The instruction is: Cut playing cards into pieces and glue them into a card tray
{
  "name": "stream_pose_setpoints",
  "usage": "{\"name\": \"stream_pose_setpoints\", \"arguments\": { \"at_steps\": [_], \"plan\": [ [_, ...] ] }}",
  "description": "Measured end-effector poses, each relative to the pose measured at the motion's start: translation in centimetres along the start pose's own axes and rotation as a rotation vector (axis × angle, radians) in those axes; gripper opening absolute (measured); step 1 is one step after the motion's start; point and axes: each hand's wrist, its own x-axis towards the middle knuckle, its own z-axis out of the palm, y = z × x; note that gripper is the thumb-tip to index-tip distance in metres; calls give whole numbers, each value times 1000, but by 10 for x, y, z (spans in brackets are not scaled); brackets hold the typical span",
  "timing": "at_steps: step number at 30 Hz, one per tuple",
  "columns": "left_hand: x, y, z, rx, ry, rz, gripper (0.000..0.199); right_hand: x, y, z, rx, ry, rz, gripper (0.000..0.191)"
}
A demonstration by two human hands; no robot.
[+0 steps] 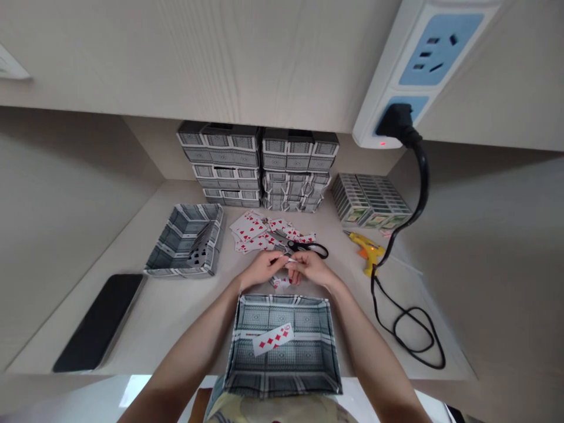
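"What's nearest the body?"

"An open tray built of patterned cards, with a card strip showing red diamonds on its floor."

"And past its far rim?"

"The left hand and right hand, fingertips closed together on a small card piece. It shows as a pale sliver between them; I can't make out its face."

"How would you expect it to handle?"

"Almost weightless, I'd judge: springy, rather slick, easily creased. Best pinched lightly near its edges, a fingertip on each face."

"What's farther off?"

"Black-handled scissors on the counter, up against loose cards. Behind those, two columns of stacked boxes, patterned much like the tray."
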Motion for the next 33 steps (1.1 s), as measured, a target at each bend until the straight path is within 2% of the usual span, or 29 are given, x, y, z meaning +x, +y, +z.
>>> {"name": "stream_pose_setpoints", "arguments": {
  "at_steps": [5, 10, 17, 28, 33],
  "plan": [
    [0, -1, 0, -33, -28, 3, 37, -3, -2, 2, -89, -26, 18, 32],
    [-1, 0, -1, -114, -2, -8, 38, -1, 0, 6, -175, 45, -124, 23],
    [0, 2, -6, -263, 0, -33, 37, 6, 8, 9, -267, 133, -271, 23],
    [0, 0, -7, -707, -127, -115, 41, 6, 5, 18, -22, 100, -324, 25],
    [1, -2, -2, -910, -101, -145, 42, 4, 1, 21, 43, 71, -315, 29]
  ]
}}
